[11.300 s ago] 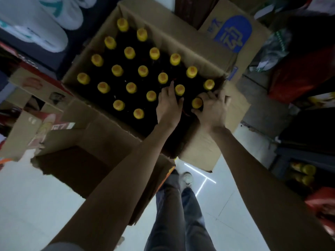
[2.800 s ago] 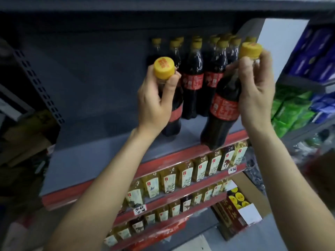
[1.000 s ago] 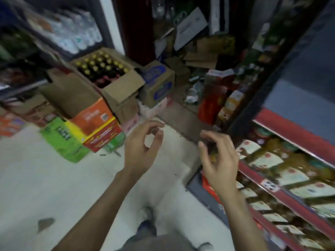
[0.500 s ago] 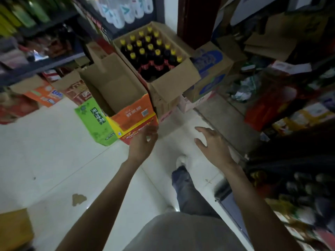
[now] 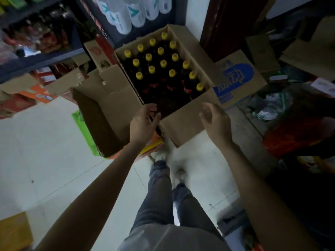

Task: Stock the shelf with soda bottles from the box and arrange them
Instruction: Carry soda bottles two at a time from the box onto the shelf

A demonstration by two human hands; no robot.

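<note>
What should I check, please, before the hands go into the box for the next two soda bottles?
1. Left hand holds nothing: ok, fingers relaxed over the near edge.
2. Right hand holds nothing: ok, open above the front flap.
3. Box is open, flaps folded out: ok.
4. Bottles stand upright with yellow caps showing: ok.
5. Nearest bottles within reach: cannot tell; the near end of the box is dark and shows no caps.
6. Footing: ok, feet stand on bare floor right at the box.

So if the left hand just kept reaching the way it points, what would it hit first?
Probably the empty near corner of the box, then the nearest soda bottles; the left hand is open, and depth is unclear.
</note>
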